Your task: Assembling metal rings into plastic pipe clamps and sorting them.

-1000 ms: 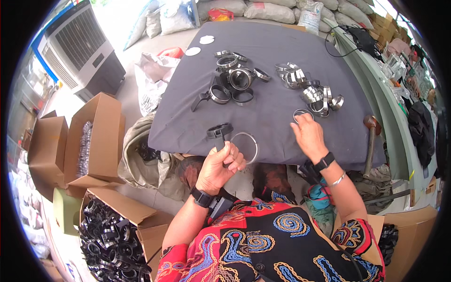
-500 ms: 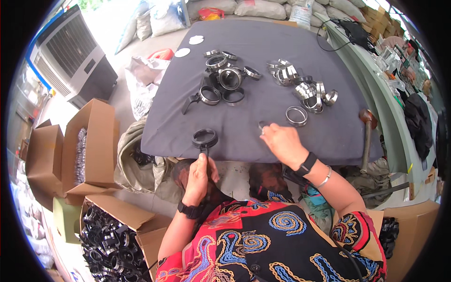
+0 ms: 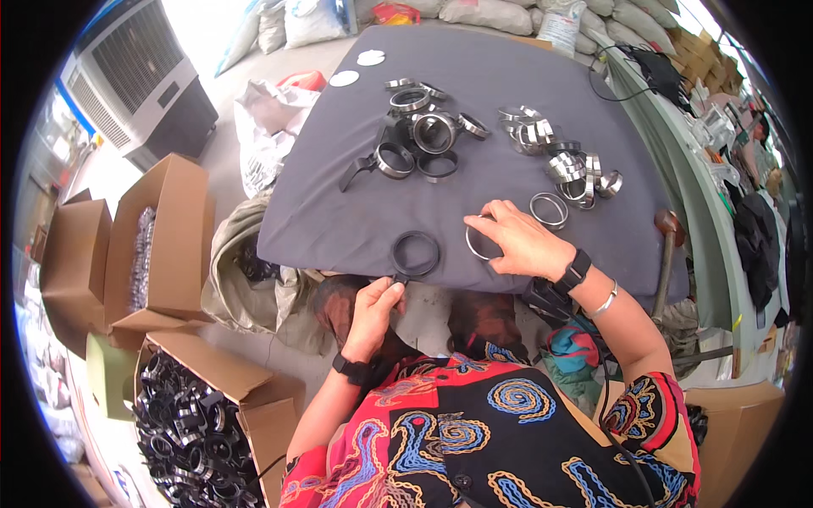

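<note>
One black ring, one silver ring

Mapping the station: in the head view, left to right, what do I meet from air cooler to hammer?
Air cooler, white bag, left hand, black ring, right hand with a metal ring, hammer.
</note>
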The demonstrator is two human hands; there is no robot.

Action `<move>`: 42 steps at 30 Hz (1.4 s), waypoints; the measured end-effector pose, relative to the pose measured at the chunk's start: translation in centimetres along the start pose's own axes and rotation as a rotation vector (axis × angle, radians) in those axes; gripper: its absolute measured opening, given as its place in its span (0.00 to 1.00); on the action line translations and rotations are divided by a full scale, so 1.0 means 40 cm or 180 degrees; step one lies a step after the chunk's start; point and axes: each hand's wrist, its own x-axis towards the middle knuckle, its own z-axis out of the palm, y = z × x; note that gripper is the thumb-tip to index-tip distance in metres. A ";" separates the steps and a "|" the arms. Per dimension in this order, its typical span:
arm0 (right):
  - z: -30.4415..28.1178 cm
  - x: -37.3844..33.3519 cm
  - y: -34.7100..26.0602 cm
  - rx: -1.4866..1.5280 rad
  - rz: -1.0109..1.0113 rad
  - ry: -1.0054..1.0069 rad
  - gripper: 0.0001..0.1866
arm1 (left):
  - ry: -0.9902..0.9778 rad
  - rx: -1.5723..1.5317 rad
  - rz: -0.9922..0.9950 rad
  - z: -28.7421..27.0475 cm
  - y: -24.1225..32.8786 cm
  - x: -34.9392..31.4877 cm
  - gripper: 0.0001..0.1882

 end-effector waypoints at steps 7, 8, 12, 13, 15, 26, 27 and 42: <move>0.028 0.111 -0.127 0.0304 -0.0582 0.0134 0.35 | -0.0161 0.0090 0.0012 0.001 -0.003 0.009 0.13; 0.035 0.127 -0.135 0.0307 -0.0608 0.0122 0.35 | -0.0132 0.0089 0.0015 0.001 -0.003 0.009 0.13; 0.044 0.168 -0.157 0.0169 -0.0581 -0.0286 0.33 | -0.0142 0.0171 -0.0013 -0.003 -0.007 0.008 0.13; 0.044 0.172 -0.161 0.0084 -0.0589 -0.0339 0.34 | -0.0160 0.0165 -0.0007 -0.004 -0.009 0.007 0.13; 0.045 0.177 -0.169 0.0005 -0.0608 -0.0409 0.34 | -0.0163 0.0150 -0.0011 -0.007 -0.010 0.005 0.13; 0.072 0.202 -0.174 -0.0253 -0.0794 0.0254 0.30 | -0.0154 0.0226 -0.0063 0.017 0.019 0.010 0.10; 0.102 0.213 -0.168 -0.0341 -0.1021 0.0368 0.29 | -0.0163 0.0322 -0.0044 0.003 -0.002 0.012 0.10; 0.168 0.244 -0.162 0.0374 -0.0718 0.0232 0.27 | -0.0219 0.0244 -0.0104 0.006 0.054 0.000 0.14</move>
